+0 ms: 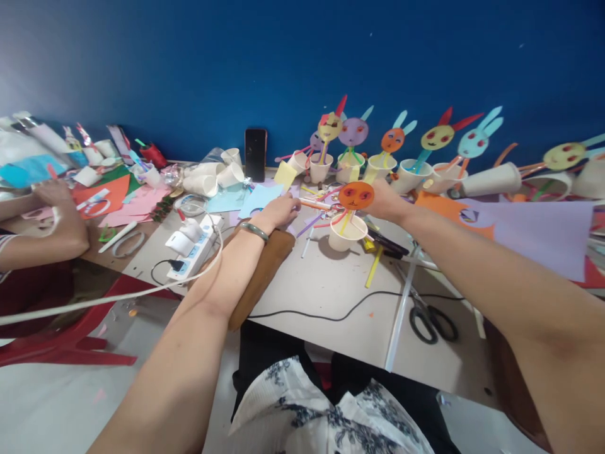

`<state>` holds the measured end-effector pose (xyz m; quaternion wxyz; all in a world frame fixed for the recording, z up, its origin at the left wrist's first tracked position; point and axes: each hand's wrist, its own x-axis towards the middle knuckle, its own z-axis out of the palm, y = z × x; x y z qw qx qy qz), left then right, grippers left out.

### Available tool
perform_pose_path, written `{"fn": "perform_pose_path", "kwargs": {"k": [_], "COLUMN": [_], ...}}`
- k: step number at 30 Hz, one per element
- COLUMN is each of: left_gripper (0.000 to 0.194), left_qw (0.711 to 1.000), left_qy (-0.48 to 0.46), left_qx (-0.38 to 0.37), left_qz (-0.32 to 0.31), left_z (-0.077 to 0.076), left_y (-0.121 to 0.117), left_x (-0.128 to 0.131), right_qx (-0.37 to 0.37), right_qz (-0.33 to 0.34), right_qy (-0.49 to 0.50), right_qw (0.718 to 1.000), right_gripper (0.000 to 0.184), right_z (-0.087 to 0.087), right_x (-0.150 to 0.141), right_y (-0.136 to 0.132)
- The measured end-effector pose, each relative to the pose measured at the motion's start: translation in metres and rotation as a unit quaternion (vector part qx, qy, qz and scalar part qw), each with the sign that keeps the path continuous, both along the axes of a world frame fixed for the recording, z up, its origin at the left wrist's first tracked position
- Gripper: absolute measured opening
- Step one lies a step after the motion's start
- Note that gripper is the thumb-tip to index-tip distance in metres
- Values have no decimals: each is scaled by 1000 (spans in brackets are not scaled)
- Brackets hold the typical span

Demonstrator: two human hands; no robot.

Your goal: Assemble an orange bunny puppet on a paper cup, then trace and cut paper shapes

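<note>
My left hand [282, 210], a bangle at its wrist, is closed at the end of a slim orange-and-white pen [316, 204]. My right hand [386, 200] is at the right edge of an orange round paper face [357, 195]; its fingers are mostly hidden behind the face, so I cannot tell its grip. The face has red eyes and no visible ears. It stands above a pale paper cup [348, 234] with coloured strips at its sides. Beyond it is a row of paper-cup figures, among them a yellow face with red ears [437, 137] and a light blue one [473, 144].
A brown pouch [265, 277] lies under my left forearm, beside a white power strip [196, 249]. Black-handled scissors [432, 323], a clear glue stick [399, 321] and a black cable lie to the right. A phone [256, 155] leans on the wall. Another person's arm [51, 236] rests at left.
</note>
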<state>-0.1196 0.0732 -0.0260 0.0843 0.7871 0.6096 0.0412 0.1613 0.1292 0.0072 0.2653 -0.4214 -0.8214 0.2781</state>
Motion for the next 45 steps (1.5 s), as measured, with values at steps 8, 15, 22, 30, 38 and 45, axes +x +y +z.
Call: {"fn": "perform_pose_path", "kwargs": {"k": [8,15,22,30,38,45], "left_gripper": [26,26,25,17,12,27], "left_qw": [1000,999,998,991,930,706], "left_qy": [2,1,-11,-107,-343,-698], "left_qx": [17,28,35,33,59,-89], "left_qz": [9,23,45,67,117,75], "left_z": [-3,-2,-2,-2,24,49], "left_y": [1,-1,-3,2,-7,-21], "left_x": [5,8,9,8,-19,-31], "right_qx": [22,62,269,363,307,175], "right_qz": [-100,85,191,187,152,-63], "right_qy": [-5,-56,-175,-240,-264,-308], "right_qw": [995,993,928,881,902,933], "right_gripper": [22,29,33,35,30,20], "right_z": [10,-8,-37,-56,-35,-10], "right_x": [71,80,57,49,69,99], "right_y": [-65,-134,-147,-150,-155,-128]}}
